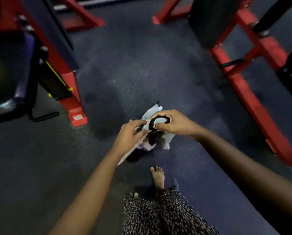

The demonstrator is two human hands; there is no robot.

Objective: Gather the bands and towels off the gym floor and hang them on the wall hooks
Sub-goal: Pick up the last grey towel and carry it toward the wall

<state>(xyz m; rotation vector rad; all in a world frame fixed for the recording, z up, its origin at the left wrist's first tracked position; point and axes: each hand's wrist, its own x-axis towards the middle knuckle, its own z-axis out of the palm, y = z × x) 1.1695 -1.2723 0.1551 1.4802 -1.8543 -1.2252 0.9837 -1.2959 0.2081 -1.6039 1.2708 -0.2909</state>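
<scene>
Left hand (130,134) holds towel (167,139), right hand (175,123) band (152,122).

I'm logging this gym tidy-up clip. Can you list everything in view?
towel: one bundle, count unclear, pale, held above the floor
band: one, black, looped over the towel
left machine frame: one, red, left side
right machine frame: one, red, right side
cable loop: one, black, on the floor by the left machine frame
floor: dark, speckled
garment: one, black-and-white patterned, bottom centre
bare foot: one, below the hands
left hand: grips the towel
right hand: pinches the band
</scene>
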